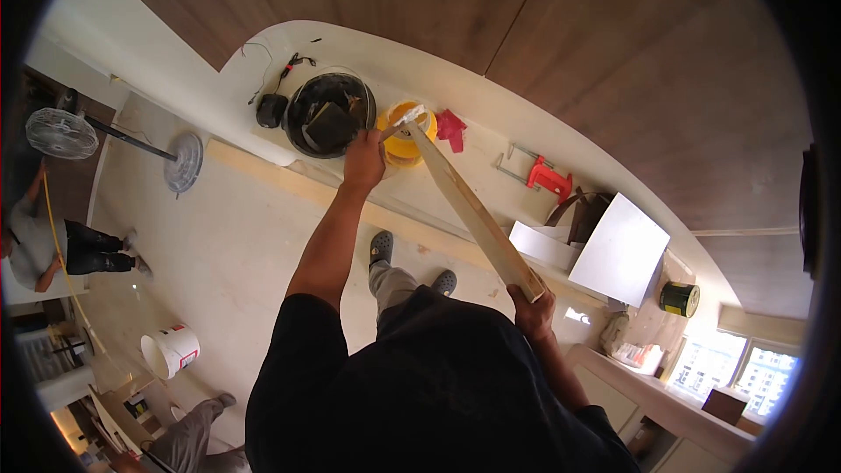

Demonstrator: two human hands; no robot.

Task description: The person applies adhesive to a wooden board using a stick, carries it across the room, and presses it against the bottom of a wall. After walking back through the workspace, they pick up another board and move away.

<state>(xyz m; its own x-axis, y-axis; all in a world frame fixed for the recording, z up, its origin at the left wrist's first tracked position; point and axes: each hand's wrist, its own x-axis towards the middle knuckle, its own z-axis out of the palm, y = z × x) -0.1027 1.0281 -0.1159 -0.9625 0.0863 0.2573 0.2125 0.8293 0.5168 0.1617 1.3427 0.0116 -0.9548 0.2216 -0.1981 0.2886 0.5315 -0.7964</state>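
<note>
My left hand (363,160) is closed round the handle of a small brush-like tool (406,120) with a white-coated tip; its exact kind is hard to make out. The tip meets the far end of a long, narrow wooden strip (469,206), above a yellow bucket (402,154). My right hand (535,314) grips the near end of this strip, which slants across in front of me. Left of the yellow bucket, near my left hand, stands a black bucket (298,140) with dark items inside.
A red clamp (550,180), white panel (620,250) and dark green can (680,299) lie to the right. At left are a standing fan (182,162), a white bucket (172,351) and a person (92,250). Another person's legs (188,435) show lower left.
</note>
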